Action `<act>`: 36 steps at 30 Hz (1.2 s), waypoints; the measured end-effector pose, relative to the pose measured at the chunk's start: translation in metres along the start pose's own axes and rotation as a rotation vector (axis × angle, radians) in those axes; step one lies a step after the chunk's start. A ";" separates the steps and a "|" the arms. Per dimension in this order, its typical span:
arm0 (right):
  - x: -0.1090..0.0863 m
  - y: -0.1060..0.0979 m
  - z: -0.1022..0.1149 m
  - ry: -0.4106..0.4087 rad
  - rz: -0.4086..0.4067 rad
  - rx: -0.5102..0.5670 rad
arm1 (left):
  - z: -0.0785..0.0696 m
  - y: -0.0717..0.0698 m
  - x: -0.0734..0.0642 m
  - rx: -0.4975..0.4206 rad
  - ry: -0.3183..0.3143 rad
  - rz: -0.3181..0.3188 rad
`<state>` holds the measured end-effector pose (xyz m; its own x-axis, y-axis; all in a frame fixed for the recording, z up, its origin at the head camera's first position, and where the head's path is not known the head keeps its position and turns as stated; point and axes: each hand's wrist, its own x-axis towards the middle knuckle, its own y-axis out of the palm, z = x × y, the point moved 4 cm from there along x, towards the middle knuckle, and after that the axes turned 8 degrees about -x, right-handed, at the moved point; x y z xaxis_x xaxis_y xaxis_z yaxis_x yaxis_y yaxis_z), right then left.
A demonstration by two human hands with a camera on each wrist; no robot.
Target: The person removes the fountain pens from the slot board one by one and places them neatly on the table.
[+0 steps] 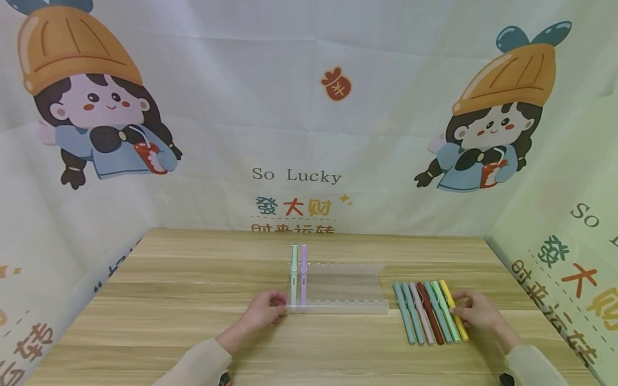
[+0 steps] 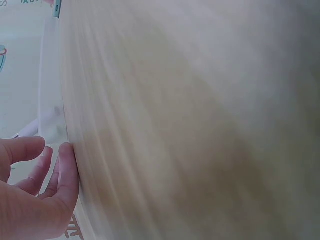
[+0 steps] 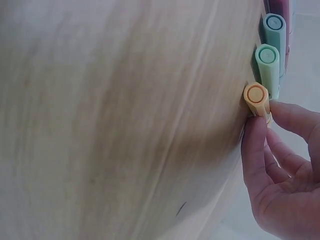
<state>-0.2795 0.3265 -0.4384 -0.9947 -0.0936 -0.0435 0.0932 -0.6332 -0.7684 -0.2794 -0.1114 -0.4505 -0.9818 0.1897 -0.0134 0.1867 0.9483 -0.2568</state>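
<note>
1. White cartoon-printed cloth (image 1: 309,112) backs a pale wood-grain table (image 1: 193,279) (head view). The left hand (image 1: 263,310) lies at the near left end of a clear plastic rack with scalloped edges (image 1: 345,308). Just beyond its fingertips, a mint-green capped pen (image 1: 294,281) and a light-purple capped pen (image 1: 303,281) lie across the rack, the notches presumably keeping them apart. The right hand (image 1: 478,311) is at a yellow capped pen (image 1: 454,311); left of its fingers lie six blue-grey, pink, dark-red and green capped pens (image 1: 429,312), side by side.

2. Left wrist view: thumb and bent forefinger, slightly parted, lightly pinch the rack's end, probably to steady it.

3. Right wrist view: thumb and forefinger, nearly closed, pinch the yellow pen's sides; its outermost place likely gives the fingers room. Whether it touches the table is unclear.
</note>
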 end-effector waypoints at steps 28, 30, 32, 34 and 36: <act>0.022 0.002 0.053 -0.039 -0.081 0.042 | 0.000 -0.001 0.000 0.006 -0.003 -0.003; 0.025 0.005 0.064 -0.064 -0.094 0.046 | 0.000 -0.001 0.000 0.005 -0.004 -0.003; 0.028 0.008 0.074 -0.088 -0.098 0.053 | 0.000 -0.001 0.000 0.004 -0.002 -0.001; 0.030 0.012 0.084 -0.106 -0.106 0.067 | 0.000 -0.001 0.000 0.002 -0.001 0.001; 0.032 0.017 0.093 -0.124 -0.110 0.073 | 0.000 -0.001 0.000 -0.001 -0.002 0.002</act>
<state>-0.3053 0.2417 -0.3936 -0.9863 -0.1120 0.1211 -0.0085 -0.6988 -0.7153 -0.2794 -0.1120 -0.4504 -0.9814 0.1915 -0.0158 0.1891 0.9481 -0.2556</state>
